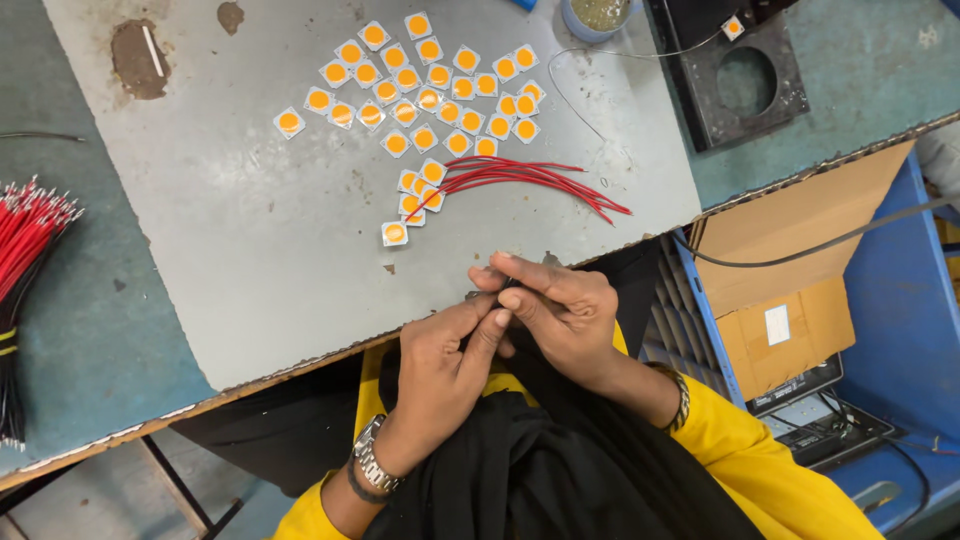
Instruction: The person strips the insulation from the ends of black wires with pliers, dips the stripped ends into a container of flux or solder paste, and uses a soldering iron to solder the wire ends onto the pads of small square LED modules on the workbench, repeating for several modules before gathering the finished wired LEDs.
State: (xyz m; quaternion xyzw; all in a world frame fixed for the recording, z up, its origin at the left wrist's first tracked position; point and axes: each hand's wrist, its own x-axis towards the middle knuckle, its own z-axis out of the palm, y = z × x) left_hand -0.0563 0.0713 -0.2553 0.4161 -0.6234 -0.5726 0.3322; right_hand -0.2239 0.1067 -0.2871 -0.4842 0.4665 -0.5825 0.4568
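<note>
- Head view looked down on a large grey sheet-metal work surface (260, 250) laid over a teal bench; its near edge ran from eight o'clock up to three o'clock.
- A brown cardboard box (790, 270) stood open at three to four o'clock, off the sheet's edge, above a blue frame.
- A black square block with a round hole (745, 85) sat at one o'clock, near the sheet's far corner.
- A bundle of red wires with bare tips (28, 235) lay at nine o'clock on the teal bench, well apart from the hands.
- The left hand (445, 365), wearing a metal wristwatch, was at six o'clock, just off the near edge, thumb and forefinger pressed together.
- The right hand (555, 310), with a bangle on its wrist, touched the left; its fingertips (510, 297) closed in a pinch. What they pinched was too small to tell.
- A loose fan of thin red wires (530, 180) lay on the sheet at twelve o'clock from the hands.
- Small white square chips with orange round centres (430, 95) were scattered at eleven to twelve o'clock, a few touching the wire ends.
</note>
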